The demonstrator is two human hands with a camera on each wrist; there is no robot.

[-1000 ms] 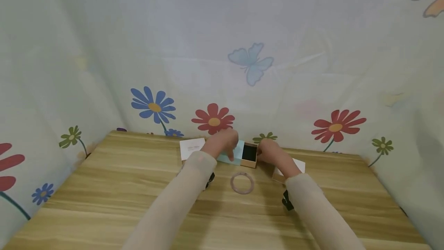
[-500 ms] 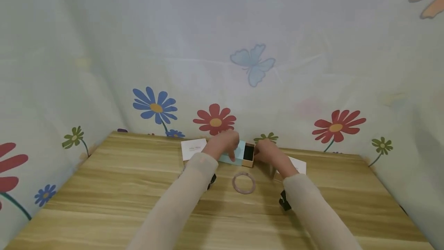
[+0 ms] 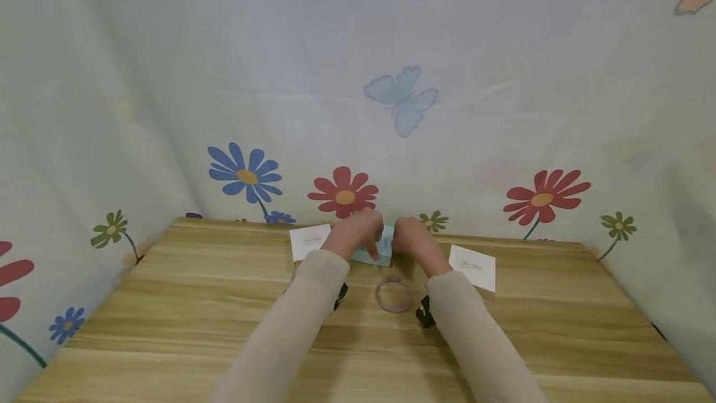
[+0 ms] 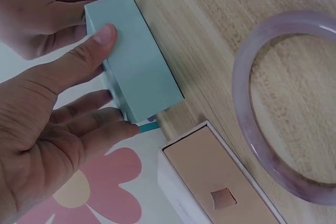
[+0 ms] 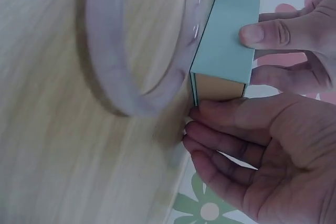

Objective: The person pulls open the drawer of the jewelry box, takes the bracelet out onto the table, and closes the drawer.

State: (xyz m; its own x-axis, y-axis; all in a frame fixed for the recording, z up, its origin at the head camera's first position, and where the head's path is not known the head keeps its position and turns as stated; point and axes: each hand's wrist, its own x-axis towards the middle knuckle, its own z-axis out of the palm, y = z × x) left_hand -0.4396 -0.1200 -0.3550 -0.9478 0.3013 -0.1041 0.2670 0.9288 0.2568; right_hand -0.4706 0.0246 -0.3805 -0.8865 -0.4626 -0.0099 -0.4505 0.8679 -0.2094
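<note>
A pale teal drawer box (image 3: 386,246) lies near the table's back edge. My left hand (image 3: 358,232) grips its sleeve, thumb on the upper face and fingers on the far side, as the left wrist view shows. At the other end, my right hand (image 3: 416,244) touches the tan inner drawer (image 5: 218,87) with its thumb and fingertips, the fingers bent only gently. That drawer sits nearly flush inside the sleeve. In front of the box a translucent pale purple bangle (image 5: 105,40) lies flat on the table, apart from both hands.
White boxes with small print flank the teal one, one at left (image 3: 307,241) and another at right (image 3: 472,267). A tan drawer end (image 4: 210,166) with a small cutout shows on one. Behind the wooden table (image 3: 184,291) hangs a flowered cloth (image 3: 475,111).
My right hand has moved left and the inner drawer has slid into the teal sleeve, hiding its dark inside. The left hand keeps its grip. The right white box is now uncovered.
</note>
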